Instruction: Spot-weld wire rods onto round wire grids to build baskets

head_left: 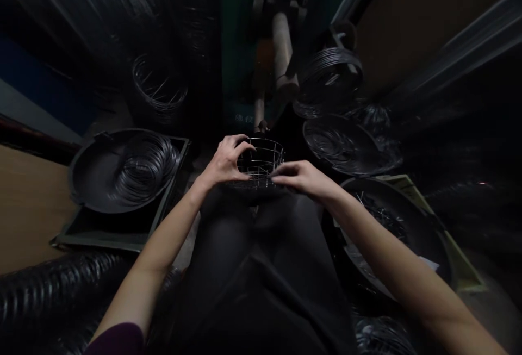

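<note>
From where I sit, the wire basket point(263, 161) lies between both hands, just past the knees of the dark trousers point(228, 246). It is round, with no long axis I can make out. My left hand point(226, 160) curves widely about its left side, fingers above, thumb below, apparently holding it. My right hand point(302, 175) reaches in, fingertips narrow at the lower right; I cannot tell if they pinch wire.
</note>
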The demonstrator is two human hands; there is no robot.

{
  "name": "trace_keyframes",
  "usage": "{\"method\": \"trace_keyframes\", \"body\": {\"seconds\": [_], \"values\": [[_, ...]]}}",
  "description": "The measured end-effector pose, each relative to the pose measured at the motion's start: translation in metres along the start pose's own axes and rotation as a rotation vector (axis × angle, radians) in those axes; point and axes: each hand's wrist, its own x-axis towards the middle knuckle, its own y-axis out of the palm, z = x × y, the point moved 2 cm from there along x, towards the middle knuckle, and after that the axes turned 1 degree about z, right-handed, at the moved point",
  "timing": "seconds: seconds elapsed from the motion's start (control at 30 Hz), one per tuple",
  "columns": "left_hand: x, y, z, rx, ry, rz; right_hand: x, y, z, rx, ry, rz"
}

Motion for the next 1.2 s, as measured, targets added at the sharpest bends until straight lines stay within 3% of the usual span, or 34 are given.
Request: {"method": "trace_keyframes", "body": {"seconds": [0.13,0.2,0.33,0.9,1.07,1.2], "values": [[0.008,0.005,-0.006,0.027,0.001,0.014,0.023,0.009,0.008,-0.566,-0.191,-0.150],[0.010,0.006,-0.004,-0.008,-0.013,-0.004,0.022,0.015,0.005,-0.843,-0.239,-0.144],[0.015,0.008,0.002,-0.071,-0.046,-0.038,0.018,0.016,0.003,-1.081,-0.283,-0.115],[0.048,0.007,0.017,-0.087,-0.038,-0.046,0.039,-0.009,0.015,-1.151,-0.298,-0.181],[0.051,0.007,0.022,-0.115,-0.027,-0.063,0.041,-0.009,0.008,-1.084,-0.280,-0.183],[0.056,0.006,0.025,-0.138,-0.054,-0.101,0.039,-0.007,-0.004,-0.931,-0.329,-0.353]]}}
